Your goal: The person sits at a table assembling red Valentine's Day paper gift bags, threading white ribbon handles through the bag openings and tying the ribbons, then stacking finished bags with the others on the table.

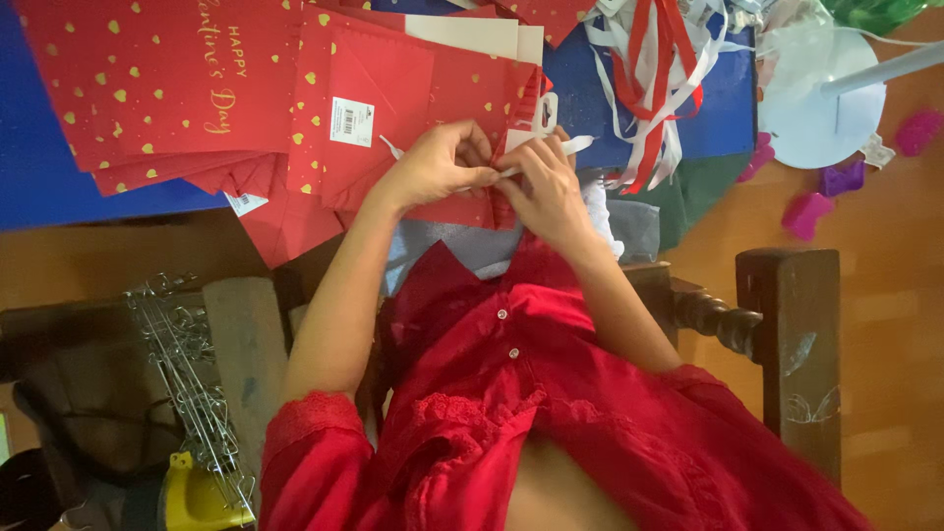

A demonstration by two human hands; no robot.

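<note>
Blue table top (59, 187) upper left, wooden floor (885, 295) right. Red gold-hearted gift bag (393, 108) centre. Left hand (438, 165), right hand (546, 192) pinched shut on white ribbon (551, 152).

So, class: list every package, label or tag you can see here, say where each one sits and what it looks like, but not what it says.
Stack of gift bags: upper left on the blue table, flat, red with gold hearts and gold lettering.
Gift bag: centre, flat, red, behind both hands.
Barcode label: on that bag, small white rectangle.
White tag: above the right hand, small.
White ribbon strip: pinched between the right hand and the left hand.
</note>
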